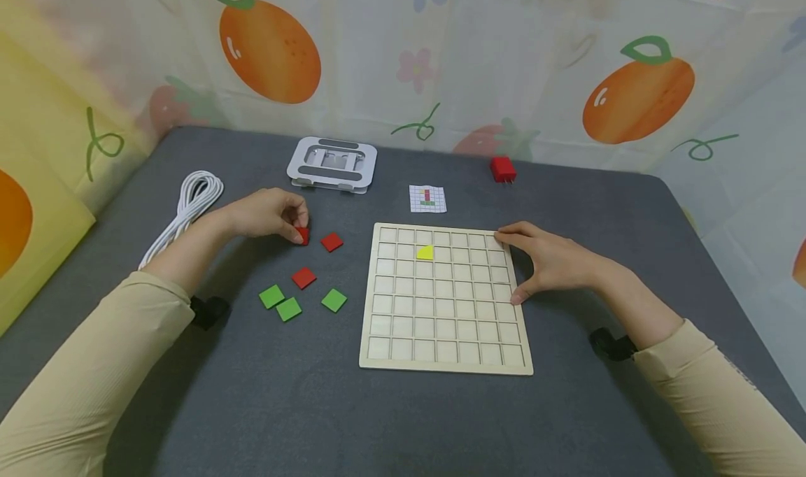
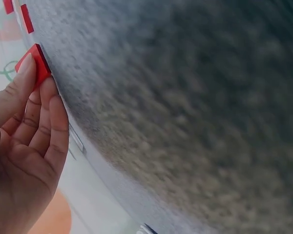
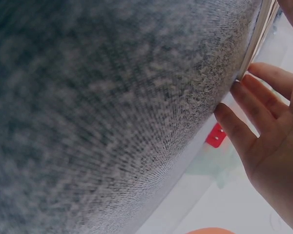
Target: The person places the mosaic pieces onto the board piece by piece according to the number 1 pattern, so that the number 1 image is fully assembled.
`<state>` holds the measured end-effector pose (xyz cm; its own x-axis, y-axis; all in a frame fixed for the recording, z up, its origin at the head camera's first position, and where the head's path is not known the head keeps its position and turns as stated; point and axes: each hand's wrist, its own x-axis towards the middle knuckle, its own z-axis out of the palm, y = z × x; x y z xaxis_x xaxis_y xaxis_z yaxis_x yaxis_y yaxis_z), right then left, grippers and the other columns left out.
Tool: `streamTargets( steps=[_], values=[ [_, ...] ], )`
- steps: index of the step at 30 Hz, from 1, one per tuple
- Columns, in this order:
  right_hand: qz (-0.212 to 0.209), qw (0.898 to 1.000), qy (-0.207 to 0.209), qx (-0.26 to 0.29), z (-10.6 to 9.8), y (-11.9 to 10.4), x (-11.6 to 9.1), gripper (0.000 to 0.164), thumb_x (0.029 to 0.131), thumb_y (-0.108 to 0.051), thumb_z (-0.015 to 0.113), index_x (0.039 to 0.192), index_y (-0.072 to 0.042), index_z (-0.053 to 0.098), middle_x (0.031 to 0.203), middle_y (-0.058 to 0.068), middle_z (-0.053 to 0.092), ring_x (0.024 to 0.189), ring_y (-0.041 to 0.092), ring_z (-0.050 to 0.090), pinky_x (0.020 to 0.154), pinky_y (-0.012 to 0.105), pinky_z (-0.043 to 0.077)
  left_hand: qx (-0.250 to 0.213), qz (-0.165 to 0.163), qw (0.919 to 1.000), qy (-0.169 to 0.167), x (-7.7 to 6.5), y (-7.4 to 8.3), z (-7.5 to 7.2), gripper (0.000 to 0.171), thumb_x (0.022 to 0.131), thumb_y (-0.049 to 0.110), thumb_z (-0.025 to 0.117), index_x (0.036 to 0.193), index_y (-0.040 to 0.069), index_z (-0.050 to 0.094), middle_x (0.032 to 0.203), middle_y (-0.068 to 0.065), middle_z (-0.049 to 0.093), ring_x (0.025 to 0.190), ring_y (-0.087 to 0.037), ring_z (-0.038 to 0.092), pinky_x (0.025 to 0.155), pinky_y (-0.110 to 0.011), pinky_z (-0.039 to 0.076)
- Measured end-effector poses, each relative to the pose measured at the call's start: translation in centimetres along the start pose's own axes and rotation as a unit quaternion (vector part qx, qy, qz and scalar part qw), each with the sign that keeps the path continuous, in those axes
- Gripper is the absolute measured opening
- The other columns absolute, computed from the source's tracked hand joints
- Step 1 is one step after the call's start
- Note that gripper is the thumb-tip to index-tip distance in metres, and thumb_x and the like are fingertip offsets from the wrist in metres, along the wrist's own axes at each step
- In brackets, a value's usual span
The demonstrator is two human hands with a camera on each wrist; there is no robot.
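Observation:
Between thumb and fingers, my left hand (image 1: 267, 215) pinches a red square tile (image 2: 38, 66) just above the table, left of the board. Two more red tiles lie near it, one red tile (image 1: 331, 242) beside the hand and another red tile (image 1: 304, 278) closer to me. Below them are three green tiles (image 1: 289, 309). A wooden grid board (image 1: 446, 366) lies in the middle, with one yellow piece (image 1: 425, 252) in an upper cell. My right hand (image 1: 554, 257) touches the board's right edge, thumb and fingers spread along it and fairly straight.
Behind the board lies a small paper card (image 1: 427, 198) with a coloured grid pattern. A folded grey stand (image 1: 332, 164) and a red plug adapter (image 1: 502, 169) sit toward the back. A coiled white cable (image 1: 192, 201) is at the left, partly behind my left arm.

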<state>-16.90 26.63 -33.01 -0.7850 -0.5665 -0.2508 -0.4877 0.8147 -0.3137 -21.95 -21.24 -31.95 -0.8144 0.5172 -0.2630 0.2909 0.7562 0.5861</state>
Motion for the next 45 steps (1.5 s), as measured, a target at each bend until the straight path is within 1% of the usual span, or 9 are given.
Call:
streamTargets(
  steps=[7,12,19,25,32,36,41,45],
  values=[
    [-0.002,1.0,0.0,0.0,0.0,0.0,0.1,0.114,0.064,-0.066,0.08,0.152,-0.008,0.035,0.153,0.011,0.036,0.135,0.032,0.045,0.095,0.05,0.048,-0.005,0.013,0.9998,0.012,0.3,1.0,0.4,0.019,0.082,0.009,0.078,0.092,0.007,0.063,0.083,-0.005,0.063,0.077,-0.016,0.054,0.068,-0.026,0.042],
    [-0.001,1.0,0.002,-0.002,0.1,-0.1,0.2,0.115,0.064,-0.067,0.08,0.152,-0.009,0.035,0.153,0.011,0.035,0.136,0.032,0.045,0.093,0.049,0.049,-0.001,0.02,0.9995,0.022,0.6,1.8,0.9,0.017,0.083,0.009,0.077,0.092,0.008,0.063,0.084,-0.005,0.063,0.078,-0.016,0.055,0.07,-0.028,0.043],
    [0.003,1.0,0.002,0.001,0.1,0.0,0.2,0.114,0.064,-0.065,0.081,0.152,-0.008,0.035,0.153,0.011,0.036,0.136,0.032,0.045,0.096,0.05,0.048,-0.003,0.036,0.9989,0.03,1.2,3.1,1.8,0.013,0.085,0.004,0.073,0.091,0.006,0.062,0.082,-0.006,0.063,0.078,-0.017,0.055,0.072,-0.03,0.045],
    [0.005,1.0,0.004,0.0,0.1,-0.1,0.1,0.114,0.064,-0.064,0.082,0.152,-0.008,0.036,0.153,0.011,0.036,0.135,0.031,0.045,0.096,0.05,0.048,-0.003,0.052,0.9979,0.038,1.9,4.4,2.5,0.012,0.085,0.003,0.072,0.09,0.006,0.062,0.084,-0.007,0.063,0.08,-0.019,0.058,0.074,-0.03,0.046],
    [0.005,1.0,0.004,0.002,0.0,-0.1,0.0,0.114,0.064,-0.064,0.082,0.152,-0.008,0.036,0.152,0.012,0.037,0.135,0.032,0.045,0.097,0.051,0.048,-0.006,0.055,0.9977,0.038,2.4,6.1,3.2,0.012,0.085,0.003,0.072,0.09,0.007,0.062,0.088,-0.008,0.065,0.085,-0.021,0.059,0.078,-0.031,0.048],
    [0.004,1.0,0.005,0.0,0.1,-0.1,0.0,0.114,0.064,-0.064,0.082,0.152,-0.008,0.036,0.152,0.011,0.037,0.135,0.031,0.045,0.097,0.051,0.047,-0.003,0.062,0.9974,0.038,3.0,6.7,3.8,0.012,0.085,0.003,0.073,0.09,0.007,0.062,0.089,-0.008,0.065,0.086,-0.02,0.059,0.08,-0.031,0.047],
    [0.003,1.0,0.004,0.001,0.1,-0.1,0.1,0.114,0.065,-0.063,0.082,0.152,-0.008,0.035,0.153,0.012,0.036,0.136,0.032,0.045,0.098,0.052,0.047,0.0,0.067,0.997,0.038,3.5,7.5,4.5,0.013,0.084,0.002,0.073,0.09,0.007,0.063,0.089,-0.008,0.066,0.086,-0.02,0.059,0.075,-0.028,0.046],
    [0.005,1.0,0.005,0.001,0.1,-0.1,0.1,0.114,0.065,-0.063,0.082,0.152,-0.008,0.035,0.152,0.011,0.036,0.135,0.031,0.045,0.097,0.051,0.047,-0.002,0.074,0.9968,0.031,3.6,8.4,5.2,0.013,0.083,0.002,0.074,0.089,0.007,0.063,0.087,-0.007,0.066,0.083,-0.018,0.059,0.074,-0.027,0.046]
  ],
)
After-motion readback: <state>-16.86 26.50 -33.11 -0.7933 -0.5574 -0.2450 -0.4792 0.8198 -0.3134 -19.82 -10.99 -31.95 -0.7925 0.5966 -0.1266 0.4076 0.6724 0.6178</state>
